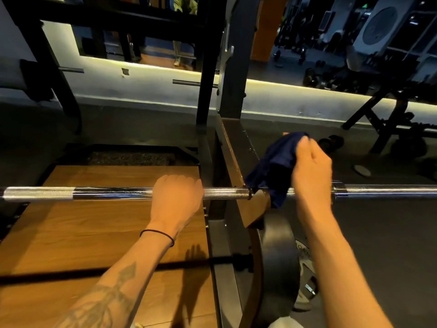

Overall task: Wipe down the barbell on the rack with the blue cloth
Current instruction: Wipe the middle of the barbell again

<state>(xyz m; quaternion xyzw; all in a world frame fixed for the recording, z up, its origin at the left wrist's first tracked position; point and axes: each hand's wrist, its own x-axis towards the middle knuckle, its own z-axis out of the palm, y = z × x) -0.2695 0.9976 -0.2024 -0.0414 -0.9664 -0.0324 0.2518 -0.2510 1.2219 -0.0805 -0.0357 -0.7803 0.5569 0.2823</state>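
Observation:
A chrome barbell [106, 193] runs across the view at mid-height and rests on the rack's hook [256, 209]. My left hand [176, 197] is closed around the bar just left of the rack upright. My right hand [312, 169] grips a dark blue cloth [272, 162], bunched and draped over the bar right of the hook, beside the sleeve collar [339, 192]. The cloth hangs down in front of the bar and hides a short stretch of it.
The black rack upright [230, 67] rises just behind the bar. A wooden platform [94, 221] lies below on the left. A black weight plate [279, 263] stands below the hook. A mirror and a lit wall strip are behind, with dumbbells [331, 142] and a bench frame at right.

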